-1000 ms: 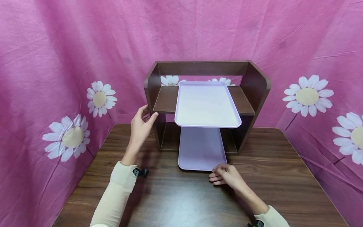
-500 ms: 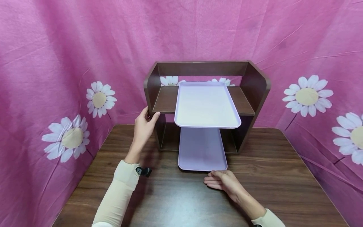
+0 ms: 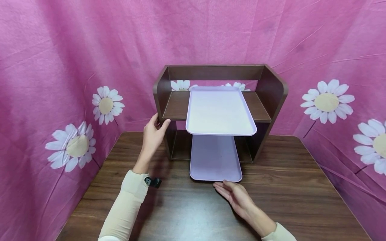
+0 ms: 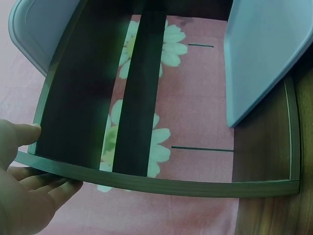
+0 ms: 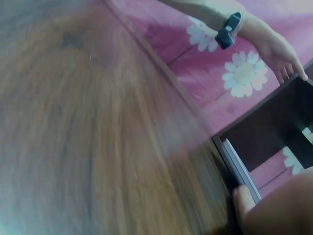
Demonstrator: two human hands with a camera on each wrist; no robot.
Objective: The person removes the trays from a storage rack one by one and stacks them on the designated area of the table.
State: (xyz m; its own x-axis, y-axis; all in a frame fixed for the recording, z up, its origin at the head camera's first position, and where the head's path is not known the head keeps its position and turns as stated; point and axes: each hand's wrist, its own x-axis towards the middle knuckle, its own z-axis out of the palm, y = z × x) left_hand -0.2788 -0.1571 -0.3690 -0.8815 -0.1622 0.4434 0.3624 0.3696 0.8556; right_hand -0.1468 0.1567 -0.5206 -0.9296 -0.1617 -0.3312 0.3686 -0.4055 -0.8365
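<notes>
My left hand grips the left side panel of a dark brown two-tier desktop shelf; in the left wrist view the thumb lies at the front edge, fingers outside the panel. One light purple tray lies on the upper shelf board, its front end overhanging. Below it, a second purple tray sticks out from the lower compartment over the table. My right hand is at that lower tray's front edge, fingers extended, thumb right by the rim. The lower tray's rear is hidden under the upper one.
The shelf stands toward the back of a dark wood-grain table. Pink curtain with white daisies hangs behind and at both sides, close to the table's edges. Bands with small black devices sit on the wrists.
My right hand has slid left along the lower tray's front edge, its fingers straightening. The left hand shifted slightly on the side panel. Both trays stay in place.
</notes>
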